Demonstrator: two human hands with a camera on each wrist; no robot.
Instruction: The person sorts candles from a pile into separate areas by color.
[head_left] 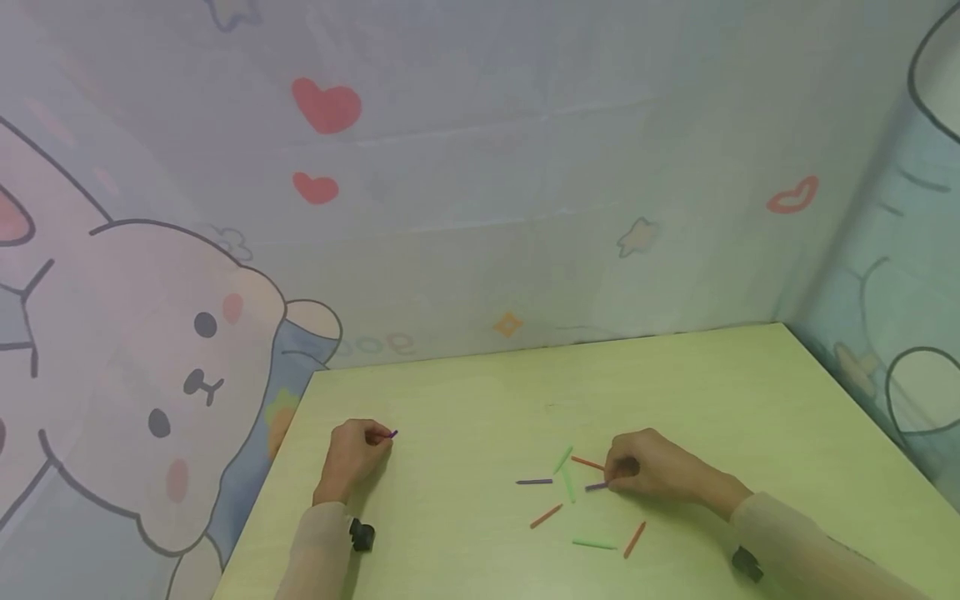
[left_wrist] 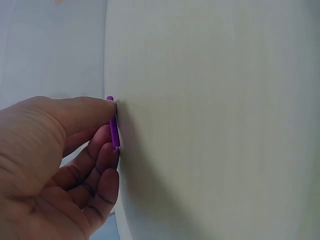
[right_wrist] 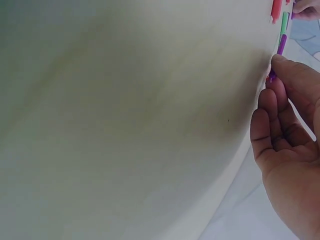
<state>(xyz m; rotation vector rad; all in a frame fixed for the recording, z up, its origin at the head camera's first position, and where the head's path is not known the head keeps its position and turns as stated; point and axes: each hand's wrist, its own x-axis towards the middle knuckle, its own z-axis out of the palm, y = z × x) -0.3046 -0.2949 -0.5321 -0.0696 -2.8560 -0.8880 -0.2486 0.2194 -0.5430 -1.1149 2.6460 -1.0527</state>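
Observation:
My left hand (head_left: 352,457) is near the table's left side, pinching a short, thin purple stick (left_wrist: 114,131) between thumb and fingers. Its end shows past the fingertips in the head view. Further right, my right hand (head_left: 656,465) pinches one end of another purple stick (head_left: 596,487), low over the table. Loose sticks lie beside that hand: a third purple stick (head_left: 534,482), an orange-red stick (head_left: 588,463) partly behind the fingers, and two green sticks, one upper (head_left: 563,460) and one lower (head_left: 569,486).
Nearer the front of the yellow-green table (head_left: 450,408) lie a green stick (head_left: 594,544) and two orange-red sticks, one left (head_left: 546,516) and one right (head_left: 634,540). A printed cloth backdrop (head_left: 465,208) rises behind the table's far edge.

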